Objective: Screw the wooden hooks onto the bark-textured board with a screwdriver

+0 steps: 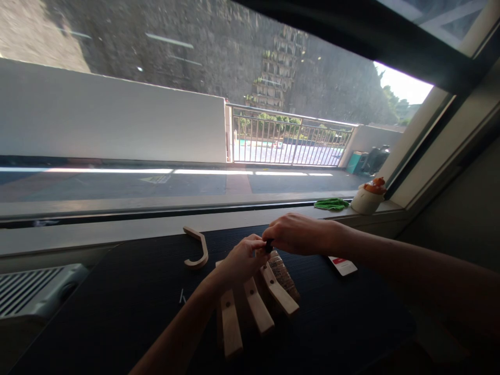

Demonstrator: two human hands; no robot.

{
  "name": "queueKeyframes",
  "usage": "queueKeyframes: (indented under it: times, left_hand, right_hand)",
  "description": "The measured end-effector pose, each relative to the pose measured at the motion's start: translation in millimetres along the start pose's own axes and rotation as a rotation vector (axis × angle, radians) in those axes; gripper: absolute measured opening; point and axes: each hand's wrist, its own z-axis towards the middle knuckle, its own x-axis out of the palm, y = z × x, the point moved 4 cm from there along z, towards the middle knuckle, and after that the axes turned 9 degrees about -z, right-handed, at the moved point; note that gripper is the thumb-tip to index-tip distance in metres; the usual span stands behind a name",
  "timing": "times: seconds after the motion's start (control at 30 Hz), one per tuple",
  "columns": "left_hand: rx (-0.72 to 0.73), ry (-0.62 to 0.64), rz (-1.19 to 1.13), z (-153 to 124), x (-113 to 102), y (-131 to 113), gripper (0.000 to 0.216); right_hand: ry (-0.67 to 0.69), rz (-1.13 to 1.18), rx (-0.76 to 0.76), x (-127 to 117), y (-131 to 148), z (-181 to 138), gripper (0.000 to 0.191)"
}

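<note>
A small black piece [268, 246], of a kind I cannot make out, is between the fingertips of both hands. My right hand [299, 233] comes in from the right and pinches it from above. My left hand [242, 259] is closed, its fingertips meeting the piece from the left; what else it grips is hidden. Below the hands, several bent wooden bars with dark round spots fan out, among them a left bar [231, 328], a middle bar [259, 310] and a right bar [280, 292]. A rough brown block [287, 273] lies beneath the right bar.
A separate J-shaped wooden hook [202, 247] lies at the black table's [148, 297] far left. Small pale slivers [182, 297] sit nearer. A red-and-white card [344, 265] is under my right forearm. A green cloth [331, 203] and pale pot [367, 200] rest on the windowsill. A radiator [35, 291] stands left.
</note>
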Motion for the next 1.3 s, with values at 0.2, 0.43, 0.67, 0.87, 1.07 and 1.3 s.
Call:
queueKeyframes:
  times: [0.2,0.43,0.67,0.87,1.07,1.3]
  left_hand:
    - [-0.032,-0.008,0.012,-0.9,-1.9,-7.3,0.017]
    - [-0.016,-0.028,-0.005,0.6,-0.5,0.2,0.017]
    - [-0.017,-0.004,0.035,-0.5,0.3,-0.3,0.017]
    - [-0.011,-0.004,0.044,0.7,0.6,1.5,0.016]
    - [-0.037,-0.001,0.05,0.9,0.0,-1.8,0.015]
    - [-0.035,-0.016,0.024,-0.4,-0.5,-1.4,0.017]
  right_hand:
    - [0.026,-0.016,0.033,1.1,0.9,2.3,0.021]
    - [0.029,-0.024,0.059,-4.5,2.0,-1.9,0.018]
    - [0.037,-0.069,0.011,5.3,-1.4,-1.6,0.017]
    - [0.04,-0.07,0.021,6.2,-0.2,3.0,0.016]
    - [0.053,-0.093,0.045,6.8,1.2,3.2,0.02]
    - [0.086,-0.087,0.082,6.6,1.8,4.2,0.023]
